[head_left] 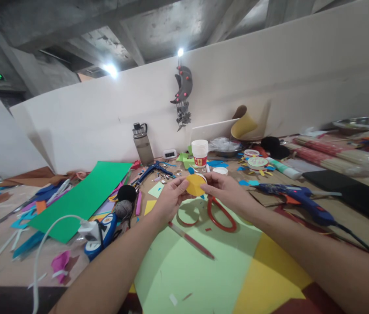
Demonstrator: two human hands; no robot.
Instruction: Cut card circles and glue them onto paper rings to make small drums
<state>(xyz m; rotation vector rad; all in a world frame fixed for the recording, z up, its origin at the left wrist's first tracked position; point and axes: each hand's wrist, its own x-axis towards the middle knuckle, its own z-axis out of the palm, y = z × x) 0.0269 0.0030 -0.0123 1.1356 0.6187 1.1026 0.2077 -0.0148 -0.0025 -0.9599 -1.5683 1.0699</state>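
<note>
A round yellow disc (195,185) with a pale rim is held up between my two hands, over the light green sheet (197,257). My left hand (171,195) pinches its left edge, thumb in front. The right edge is gripped by my right hand (219,187), also thumb forward. Bits of blue show at the disc's top and bottom. Below the hands lie scissors with red handles (222,218), their blades hidden. A red pen (193,241) and a curled strip (187,218) rest on the sheet.
A blue glue gun (302,198) with its cord lies at right, near a black case (354,192). Stacked paper cups (199,152) and a grey bottle (143,146) stand behind. Green felt (83,196) and a power strip (101,237) with white cable are at left.
</note>
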